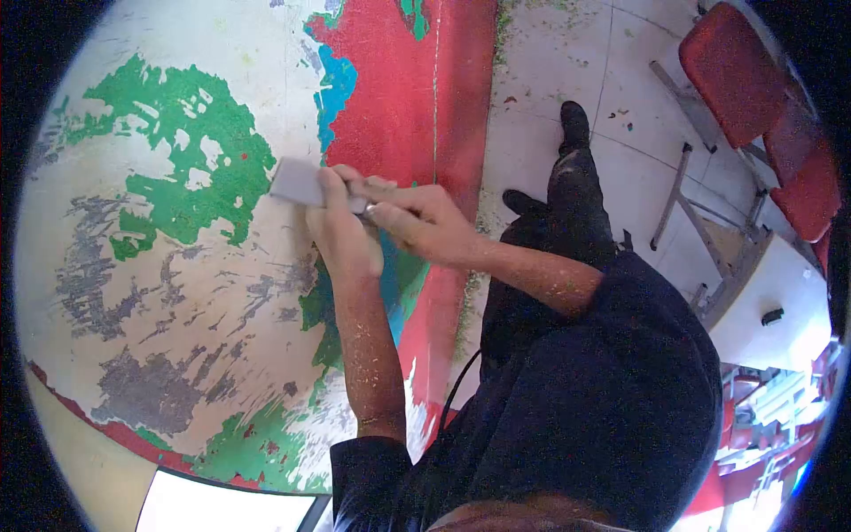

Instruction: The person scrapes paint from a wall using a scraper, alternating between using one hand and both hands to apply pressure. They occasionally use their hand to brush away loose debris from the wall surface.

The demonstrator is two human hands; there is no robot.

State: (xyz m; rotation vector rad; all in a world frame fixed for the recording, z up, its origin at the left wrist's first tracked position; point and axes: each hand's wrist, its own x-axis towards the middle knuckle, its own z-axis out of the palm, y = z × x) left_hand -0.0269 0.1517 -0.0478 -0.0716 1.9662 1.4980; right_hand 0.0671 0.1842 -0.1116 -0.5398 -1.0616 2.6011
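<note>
A broad flat-bladed scraper (299, 182) lies against a patchy painted wall (275, 115), its blade slightly blurred. My right hand (421, 219) is closed around the scraper's handle, most of which the fingers hide. Nearer the blade, my left hand (341, 226) is closed on the tool, with fingers against the metal. Just beyond the blade's edge is a large green paint patch (199, 191), broken by pale spots. Red paint (386, 106) and a blue strip (337, 89) border the pale area. Light flecks cover both forearms.
Paint crumbs (505, 35) lie along the wall's foot on the tiled floor (638, 80). My dark-shod feet (574, 120) stand close to the wall. Red chairs (731, 75) and a white tabletop (767, 306) bearing a small black object (772, 316) are at the right.
</note>
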